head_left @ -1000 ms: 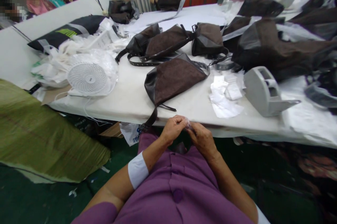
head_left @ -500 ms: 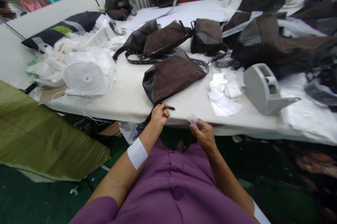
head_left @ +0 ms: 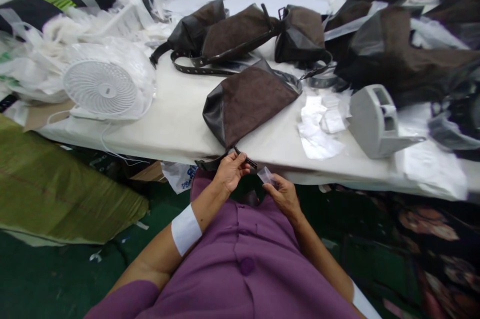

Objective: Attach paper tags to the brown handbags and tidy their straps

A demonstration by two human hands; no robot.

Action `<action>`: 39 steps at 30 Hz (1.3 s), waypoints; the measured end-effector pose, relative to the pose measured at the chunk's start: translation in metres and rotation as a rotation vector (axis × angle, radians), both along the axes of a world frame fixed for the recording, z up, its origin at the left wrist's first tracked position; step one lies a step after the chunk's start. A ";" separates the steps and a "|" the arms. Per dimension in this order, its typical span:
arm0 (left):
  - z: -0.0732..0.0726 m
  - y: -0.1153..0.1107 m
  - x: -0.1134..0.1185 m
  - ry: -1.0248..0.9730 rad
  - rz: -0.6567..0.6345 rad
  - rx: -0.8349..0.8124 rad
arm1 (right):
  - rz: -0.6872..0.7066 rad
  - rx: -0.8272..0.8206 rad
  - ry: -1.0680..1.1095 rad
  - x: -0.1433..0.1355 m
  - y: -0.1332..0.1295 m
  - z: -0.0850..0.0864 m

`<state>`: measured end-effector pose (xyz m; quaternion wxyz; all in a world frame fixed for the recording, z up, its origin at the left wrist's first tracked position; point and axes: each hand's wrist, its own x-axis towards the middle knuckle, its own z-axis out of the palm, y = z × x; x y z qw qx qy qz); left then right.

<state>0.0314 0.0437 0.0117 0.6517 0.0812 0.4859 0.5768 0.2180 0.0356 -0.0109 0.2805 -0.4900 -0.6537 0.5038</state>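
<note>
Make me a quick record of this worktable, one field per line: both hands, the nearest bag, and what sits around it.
Left hand: holding a dark strap near its end
Right hand: pinching a small clear plastic piece
Nearest bag: brown with black ends, lying on the white table
Left of bag: white fan
Right of bag: white papers, gray dispenser
Behind bag: more dark bags

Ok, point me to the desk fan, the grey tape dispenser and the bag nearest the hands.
desk fan (head_left: 100,88): head view, front grille
tape dispenser (head_left: 369,121): head view, grey side
bag (head_left: 255,99): head view, brown front panel
</note>
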 end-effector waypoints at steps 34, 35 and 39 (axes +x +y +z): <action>-0.005 -0.048 0.028 0.076 0.077 -0.193 | 0.012 -0.021 -0.204 -0.047 0.003 0.011; -0.008 -0.047 0.029 0.061 0.104 -0.188 | 0.009 0.029 -0.242 -0.049 0.005 0.011; -0.019 -0.042 0.027 -0.081 0.213 -0.181 | 0.006 0.227 -0.364 -0.053 0.012 0.012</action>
